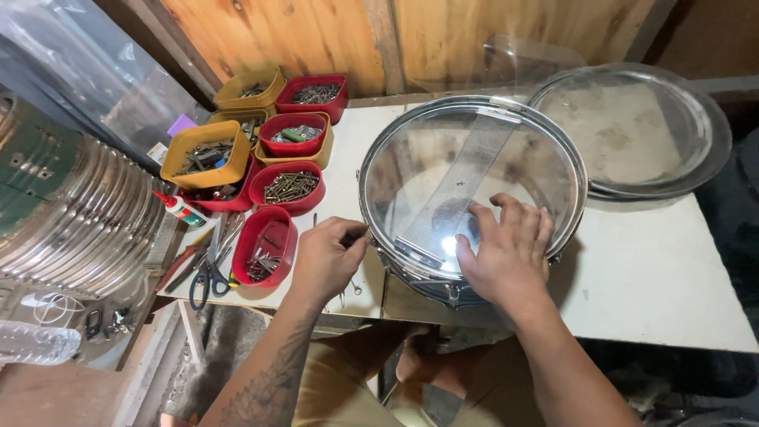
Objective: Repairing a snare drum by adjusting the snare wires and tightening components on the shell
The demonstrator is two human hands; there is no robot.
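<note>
Carefully, I press my flat, spread right hand [506, 249] on the clear-headed chrome snare drum [473, 190] at the table's near edge while my left hand [328, 257] pinches something small at its left rim; steady pressure stops slipping.

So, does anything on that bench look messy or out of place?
A little. The tubs of screws are piled askew, some tilted on others, and scissors and pliers lie loose at the table edge. The drum overhangs the front edge, with the right hand flat on its head and the left hand at its rim.
</note>
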